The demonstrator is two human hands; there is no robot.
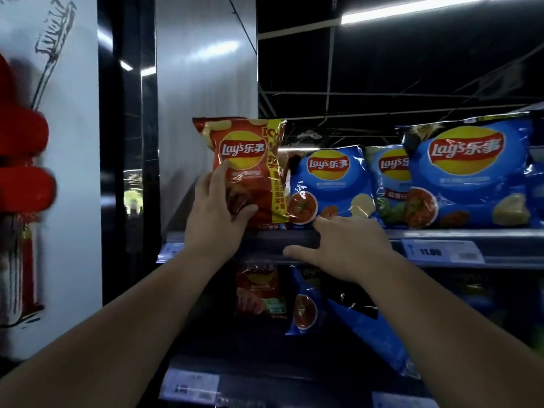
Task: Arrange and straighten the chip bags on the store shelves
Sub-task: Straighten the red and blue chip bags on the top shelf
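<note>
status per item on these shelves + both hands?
Red chip bag: upright on the top shelf, gripped by the left hand.
Right hand: open, empty, at the shelf edge.
Small blue bag: upright.
Large blue bag: upright.
Lower blue bag: tilted.

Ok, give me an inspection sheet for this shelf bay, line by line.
Surface: top shelf with price tags on its edge; a darker shelf below.
Job's things: red chip bag upright at the left end; blue chip bags beside it; a slumped blue bag on the lower shelf.
Clutter: nothing seen.
Hands: left hand grips the red chip bag; right hand open at the shelf edge.
Cables: nothing seen.
Surroundings: white wall with red decoration; ceiling light.
</note>
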